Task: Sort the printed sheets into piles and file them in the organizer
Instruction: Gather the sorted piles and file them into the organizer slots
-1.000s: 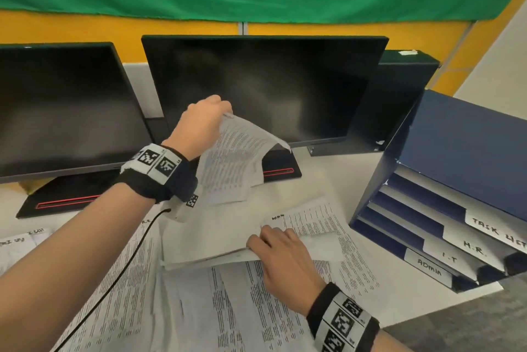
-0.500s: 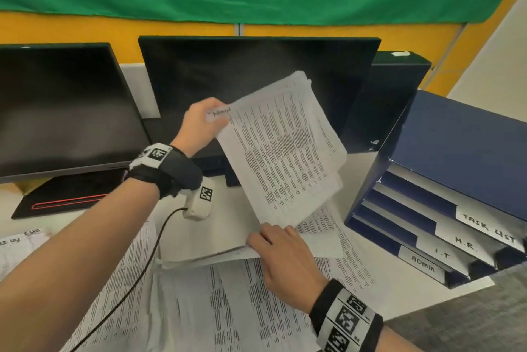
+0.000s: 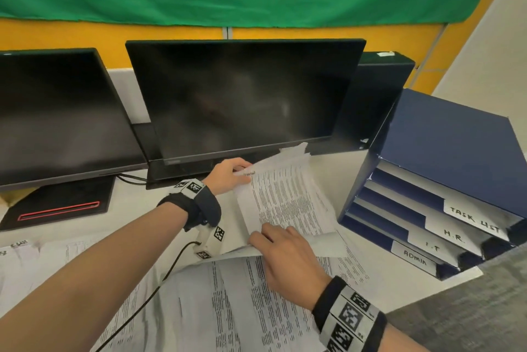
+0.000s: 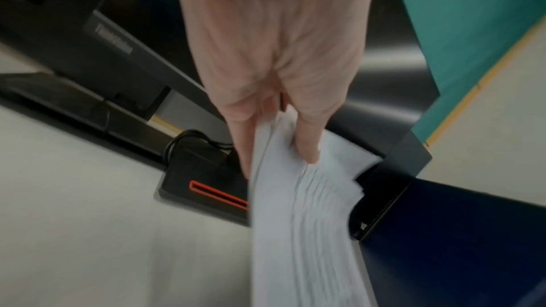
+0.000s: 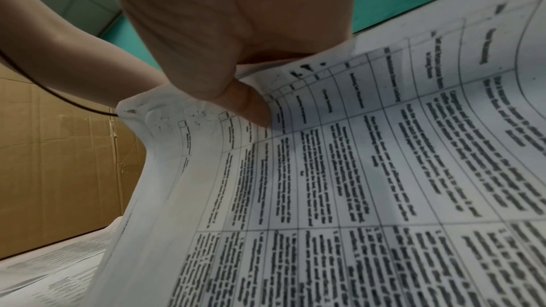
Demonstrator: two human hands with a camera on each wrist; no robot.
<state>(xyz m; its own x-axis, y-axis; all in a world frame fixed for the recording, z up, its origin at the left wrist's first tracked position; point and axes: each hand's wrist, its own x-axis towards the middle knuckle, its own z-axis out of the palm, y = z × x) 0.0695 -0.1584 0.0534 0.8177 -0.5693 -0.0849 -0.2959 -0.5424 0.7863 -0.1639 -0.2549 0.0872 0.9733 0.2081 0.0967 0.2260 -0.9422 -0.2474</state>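
My left hand (image 3: 232,173) pinches the top left corner of a bundle of printed sheets (image 3: 285,200), which lies low over the desk just left of the organizer. In the left wrist view the left hand (image 4: 277,162) has thumb and fingers clamped on the bundle's (image 4: 298,230) edge. My right hand (image 3: 281,254) holds the lifted edge of another pile of sheets (image 3: 228,303) near me. The right wrist view shows its thumb (image 5: 251,106) pressed under a printed table sheet (image 5: 369,172). The blue organizer (image 3: 445,157) stands at right, its tabs reading TASK LIST, H.R., I.T and ADMIN (image 3: 415,258).
Two dark monitors (image 3: 245,95) (image 3: 54,112) stand behind the papers, with a black box (image 3: 379,95) behind the organizer. More sheets (image 3: 25,260) lie at the left. A black cable (image 3: 159,283) runs from my left wrist. The desk ends at the right front by grey floor (image 3: 470,311).
My left hand has brought the bundle down from in front of the monitor to lie low over the desk beside the organizer. My right hand stays on the near pile's edge.
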